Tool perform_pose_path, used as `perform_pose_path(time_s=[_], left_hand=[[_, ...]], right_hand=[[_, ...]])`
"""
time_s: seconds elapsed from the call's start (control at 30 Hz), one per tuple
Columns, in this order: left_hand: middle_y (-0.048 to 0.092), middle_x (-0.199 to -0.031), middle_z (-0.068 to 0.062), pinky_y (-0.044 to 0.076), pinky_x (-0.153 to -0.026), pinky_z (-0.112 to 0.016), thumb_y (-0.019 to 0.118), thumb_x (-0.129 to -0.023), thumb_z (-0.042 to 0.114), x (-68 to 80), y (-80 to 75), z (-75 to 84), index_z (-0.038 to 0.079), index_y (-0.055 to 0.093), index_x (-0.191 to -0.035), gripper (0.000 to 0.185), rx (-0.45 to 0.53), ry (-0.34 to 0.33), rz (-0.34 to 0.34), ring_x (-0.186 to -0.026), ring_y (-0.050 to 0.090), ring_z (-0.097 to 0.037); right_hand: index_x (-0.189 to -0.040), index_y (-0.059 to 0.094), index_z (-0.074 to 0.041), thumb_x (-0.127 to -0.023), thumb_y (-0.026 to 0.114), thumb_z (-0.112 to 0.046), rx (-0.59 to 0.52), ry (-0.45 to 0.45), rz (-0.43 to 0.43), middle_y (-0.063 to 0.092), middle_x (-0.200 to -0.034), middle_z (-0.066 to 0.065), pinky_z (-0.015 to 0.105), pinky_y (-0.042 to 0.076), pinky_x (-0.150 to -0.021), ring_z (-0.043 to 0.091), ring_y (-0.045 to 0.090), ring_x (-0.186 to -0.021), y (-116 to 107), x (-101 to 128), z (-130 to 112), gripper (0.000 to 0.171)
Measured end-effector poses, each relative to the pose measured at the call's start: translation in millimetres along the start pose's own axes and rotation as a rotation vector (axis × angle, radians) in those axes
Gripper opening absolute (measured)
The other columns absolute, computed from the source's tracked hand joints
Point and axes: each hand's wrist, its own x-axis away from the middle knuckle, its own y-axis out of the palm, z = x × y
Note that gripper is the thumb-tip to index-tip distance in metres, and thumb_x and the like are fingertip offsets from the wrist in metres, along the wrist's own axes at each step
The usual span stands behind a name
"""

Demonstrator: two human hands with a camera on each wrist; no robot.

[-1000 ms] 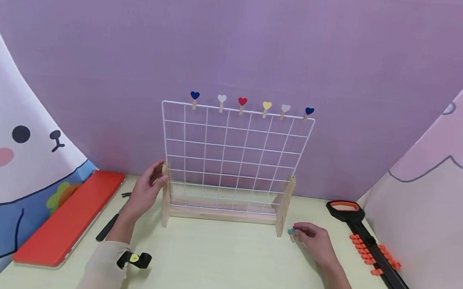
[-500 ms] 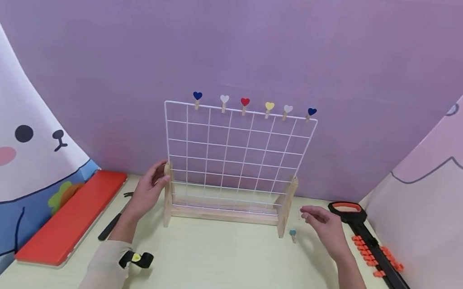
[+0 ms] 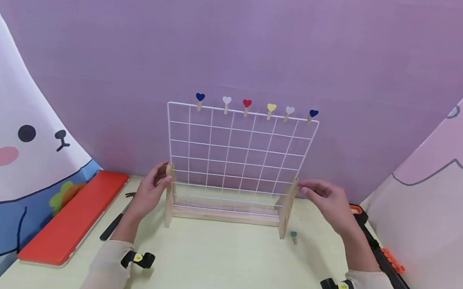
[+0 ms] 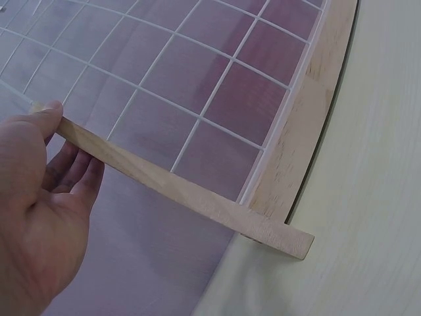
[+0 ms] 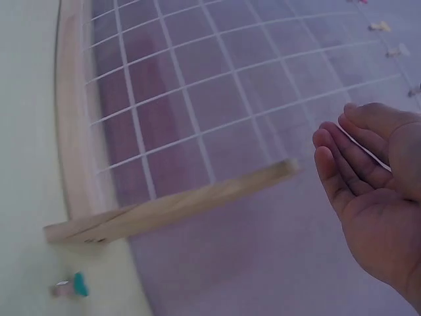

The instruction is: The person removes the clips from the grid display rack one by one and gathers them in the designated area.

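A white wire grid [image 3: 240, 138] stands upright in a wooden stand [image 3: 226, 215]. Small wooden clothespins with hearts line its top bar, among them a red one [image 3: 247, 104] and a yellow one [image 3: 271, 108]. My left hand [image 3: 150, 192] grips the stand's left upright [image 4: 177, 191] near its top, thumb on one side and fingers on the other. By the top of the right upright [image 5: 177, 204] is my right hand [image 3: 329, 204], holding nothing; the right wrist view shows a gap between its loosely bent fingers and the wood. A teal-heart clothespin [image 3: 294, 237] lies on the table below.
A long red case [image 3: 74, 218] lies along the table's left side, with a black-handled hammer [image 3: 111, 227] beside it. At the right is a black and orange tool [image 3: 389, 270], partly behind my right forearm. A purple cloth backdrop [image 3: 239, 41] hangs behind the grid.
My right hand has let go of the teal-heart clothespin, leaving it on the table, and has risen to the right upright's top. The left hand keeps its hold; the head view has shifted slightly.
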Motion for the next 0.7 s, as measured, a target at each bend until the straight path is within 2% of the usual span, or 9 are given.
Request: perform_pose_path(time_s=[0.1,0.33,0.53,0.7], left_hand=[[0.049,-0.149,-0.025,0.045,-0.101,-0.004,0.055,-0.107,0.013,-0.3,0.2,-0.9,0.006,0.036,-0.158,0.055,0.006,0.000,-0.005,-0.122,0.051,0.000],[0.048,-0.150,-0.022,0.045,-0.101,-0.003,0.054,-0.108,0.017,1.1,0.0,1.0,0.011,0.035,-0.159,0.055,-0.015,-0.016,-0.020,-0.124,0.050,-0.001],[0.047,-0.151,-0.021,0.045,-0.101,-0.003,0.054,-0.108,0.020,1.9,-1.0,2.5,0.012,0.034,-0.160,0.056,-0.024,-0.026,-0.021,-0.125,0.049,-0.003],[0.048,-0.151,-0.019,0.045,-0.101,-0.003,0.054,-0.108,0.020,1.7,-1.0,1.8,0.012,0.035,-0.160,0.055,-0.017,-0.022,-0.017,-0.125,0.050,-0.003]], right_hand=[[-0.124,0.073,-0.006,-0.102,0.068,-0.024,0.007,-0.032,-0.021,0.076,-0.120,0.011,0.011,0.055,-0.091,0.000,0.069,-0.106,-2,-7,-16,0.029],[-0.125,0.072,-0.006,-0.102,0.067,-0.025,-0.035,-0.072,-0.031,0.077,-0.115,-0.009,0.012,0.054,-0.095,0.007,0.071,-0.110,1,-22,-46,0.030],[-0.124,0.072,-0.006,-0.101,0.068,-0.026,-0.059,-0.110,-0.020,0.077,-0.115,-0.003,0.015,0.057,-0.092,0.009,0.072,-0.107,6,-35,-65,0.031],[-0.122,0.073,-0.006,-0.101,0.069,-0.024,-0.086,-0.129,-0.020,0.078,-0.113,-0.006,0.017,0.057,-0.092,0.009,0.072,-0.105,11,-45,-80,0.028]])
